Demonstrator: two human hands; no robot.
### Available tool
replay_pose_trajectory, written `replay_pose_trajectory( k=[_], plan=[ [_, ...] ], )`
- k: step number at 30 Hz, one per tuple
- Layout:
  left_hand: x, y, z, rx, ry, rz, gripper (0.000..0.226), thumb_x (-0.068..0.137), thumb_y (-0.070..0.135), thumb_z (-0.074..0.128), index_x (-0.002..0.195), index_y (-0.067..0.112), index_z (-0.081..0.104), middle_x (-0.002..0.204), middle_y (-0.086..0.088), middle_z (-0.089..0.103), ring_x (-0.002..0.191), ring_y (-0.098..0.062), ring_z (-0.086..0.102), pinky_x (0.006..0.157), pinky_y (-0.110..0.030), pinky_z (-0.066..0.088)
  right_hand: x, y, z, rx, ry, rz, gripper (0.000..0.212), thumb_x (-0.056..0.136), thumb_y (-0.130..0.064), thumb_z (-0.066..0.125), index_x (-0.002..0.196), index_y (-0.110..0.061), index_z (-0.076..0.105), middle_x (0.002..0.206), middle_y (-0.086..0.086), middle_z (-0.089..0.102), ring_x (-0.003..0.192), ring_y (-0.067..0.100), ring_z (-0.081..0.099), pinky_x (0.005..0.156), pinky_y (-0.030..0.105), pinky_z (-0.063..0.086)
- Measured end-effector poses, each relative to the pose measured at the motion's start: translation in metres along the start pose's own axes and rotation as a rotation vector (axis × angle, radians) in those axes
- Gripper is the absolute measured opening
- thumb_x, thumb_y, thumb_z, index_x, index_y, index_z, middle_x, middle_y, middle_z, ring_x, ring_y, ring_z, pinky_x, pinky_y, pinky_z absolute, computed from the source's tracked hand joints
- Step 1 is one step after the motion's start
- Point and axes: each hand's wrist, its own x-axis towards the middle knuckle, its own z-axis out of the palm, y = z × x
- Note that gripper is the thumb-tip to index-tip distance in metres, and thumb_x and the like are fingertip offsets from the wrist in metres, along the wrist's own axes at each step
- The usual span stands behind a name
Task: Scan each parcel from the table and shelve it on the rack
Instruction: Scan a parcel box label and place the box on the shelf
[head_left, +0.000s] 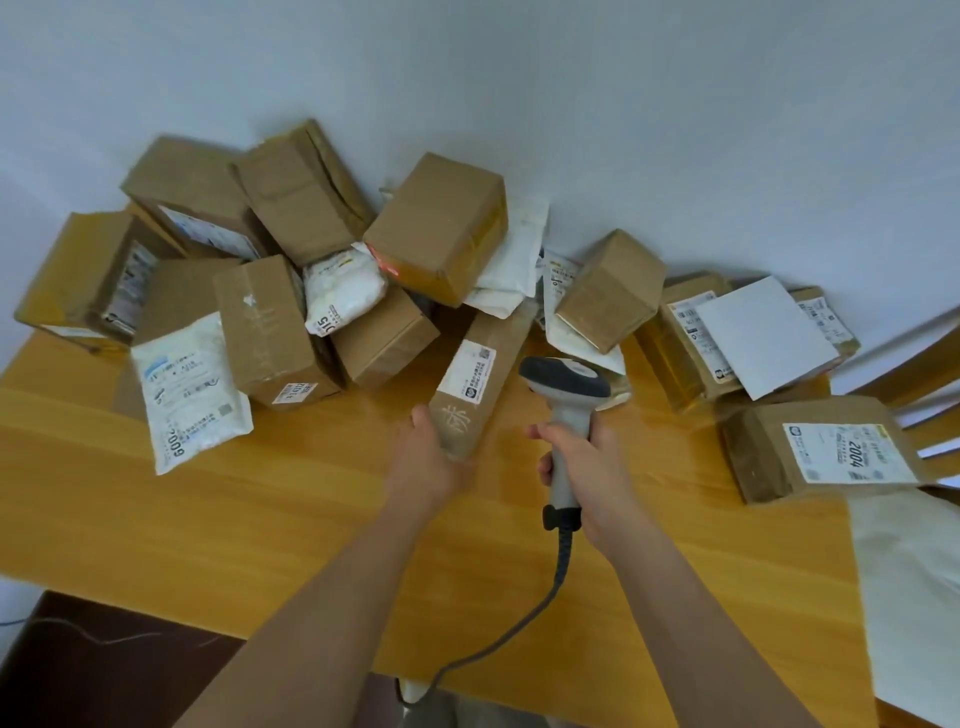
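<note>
My left hand (434, 457) grips the near end of a long narrow cardboard parcel (483, 374) that lies on the wooden table (260, 519), its white label facing up. My right hand (587, 467) holds the handle of a grey and white barcode scanner (566, 384), whose head hovers just right of that parcel. The scanner's red light falls on the corner of a bigger cardboard box (441, 223) in the pile behind. Its dark cable (498, 639) runs down off the table's near edge.
Several cardboard boxes and white mailer bags are heaped against the wall. A white bag marked 009 (189, 395) lies at the left and a box labelled 2004 (826, 447) at the right. Wooden chair slats (914, 379) show at the far right. No rack is in view.
</note>
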Motion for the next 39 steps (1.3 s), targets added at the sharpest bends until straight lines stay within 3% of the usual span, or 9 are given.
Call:
replay_pose_trajectory(
  k=[7, 13, 21, 25, 28, 32, 35, 37, 39],
  plan=[
    [-0.022, -0.068, -0.041, 0.648, 0.131, 0.415, 0.1, 0.076, 0.034, 0.079, 0.153, 0.016, 0.017, 0.154, -0.006, 0.029, 0.143, -0.025, 0.025, 0.117, -0.041, 0.024, -0.014, -0.002, 0.016, 0.021, -0.045, -0.051, 0.018, 0.091, -0.009, 0.062, 0.101, -0.024, 0.058, 0.106, 0.02, 0.069, 0.053, 0.015, 0.051, 0.057, 0.032, 0.047],
    [-0.034, -0.096, -0.037, 0.542, 0.056, 0.505, 0.078, 0.067, 0.06, 0.077, 0.129, 0.021, 0.051, 0.141, -0.009, 0.038, 0.129, -0.029, 0.038, 0.108, -0.045, 0.037, -0.03, 0.014, 0.023, -0.021, -0.061, -0.01, 0.014, 0.091, -0.014, 0.063, 0.1, -0.023, 0.058, 0.102, 0.016, 0.071, 0.053, 0.013, 0.051, 0.059, 0.031, 0.047],
    [-0.033, -0.093, -0.021, 0.451, 0.005, 0.38, 0.104, 0.074, 0.049, 0.078, 0.151, 0.024, 0.011, 0.161, -0.011, -0.003, 0.15, -0.029, -0.006, 0.12, -0.045, -0.007, -0.048, 0.022, 0.02, -0.028, -0.067, -0.013, 0.017, 0.091, -0.014, 0.064, 0.101, -0.025, 0.057, 0.101, 0.008, 0.072, 0.055, 0.015, 0.05, 0.061, 0.033, 0.047],
    [-0.03, -0.092, -0.027, 0.4, 0.062, 0.372, 0.081, 0.077, 0.053, 0.074, 0.139, 0.027, 0.029, 0.147, -0.007, 0.027, 0.14, -0.028, 0.022, 0.12, -0.048, 0.015, -0.052, 0.026, 0.017, -0.035, -0.05, -0.031, 0.013, 0.091, -0.015, 0.063, 0.101, -0.023, 0.06, 0.102, 0.014, 0.071, 0.055, 0.016, 0.051, 0.062, 0.035, 0.047],
    [-0.033, -0.092, -0.036, 0.442, 0.02, 0.337, 0.09, 0.073, 0.064, 0.07, 0.141, 0.024, 0.028, 0.133, -0.005, 0.034, 0.127, -0.025, 0.031, 0.112, -0.041, 0.03, -0.055, 0.028, 0.018, -0.031, -0.047, -0.032, 0.017, 0.094, -0.016, 0.06, 0.11, -0.019, 0.059, 0.101, 0.009, 0.072, 0.054, 0.015, 0.05, 0.06, 0.033, 0.047],
    [-0.036, -0.107, -0.048, 0.519, -0.027, 0.269, 0.107, 0.074, 0.043, 0.079, 0.152, 0.021, 0.009, 0.141, -0.004, 0.027, 0.133, -0.024, 0.027, 0.115, -0.04, 0.029, -0.06, 0.031, 0.022, -0.027, -0.061, -0.034, 0.018, 0.095, -0.015, 0.059, 0.112, -0.018, 0.058, 0.101, 0.008, 0.072, 0.054, 0.015, 0.05, 0.057, 0.032, 0.046],
    [-0.038, -0.115, -0.063, 0.691, -0.044, 0.331, 0.1, 0.083, 0.017, 0.07, 0.155, 0.025, 0.001, 0.155, -0.001, 0.016, 0.146, -0.024, 0.011, 0.122, -0.045, 0.01, -0.066, 0.031, 0.026, -0.02, -0.078, -0.04, 0.015, 0.094, -0.013, 0.059, 0.107, -0.02, 0.059, 0.103, 0.011, 0.071, 0.051, 0.014, 0.05, 0.055, 0.03, 0.046],
    [-0.044, -0.116, -0.069, 0.724, 0.044, 0.305, 0.097, 0.085, 0.001, 0.06, 0.156, 0.03, 0.0, 0.16, -0.003, 0.007, 0.15, -0.03, -0.001, 0.122, -0.046, 0.004, -0.069, 0.031, 0.029, -0.021, -0.085, -0.044, 0.012, 0.094, -0.014, 0.06, 0.102, -0.022, 0.059, 0.105, 0.014, 0.07, 0.051, 0.014, 0.049, 0.055, 0.03, 0.046],
    [-0.056, -0.113, -0.069, 0.575, 0.227, 0.149, 0.091, 0.086, -0.004, 0.054, 0.156, 0.025, 0.003, 0.156, -0.013, 0.012, 0.146, -0.038, 0.008, 0.119, -0.047, 0.018, -0.072, 0.032, 0.031, -0.031, -0.087, -0.053, 0.012, 0.093, -0.014, 0.06, 0.101, -0.022, 0.059, 0.106, 0.015, 0.07, 0.05, 0.015, 0.049, 0.054, 0.03, 0.046]
  ],
)
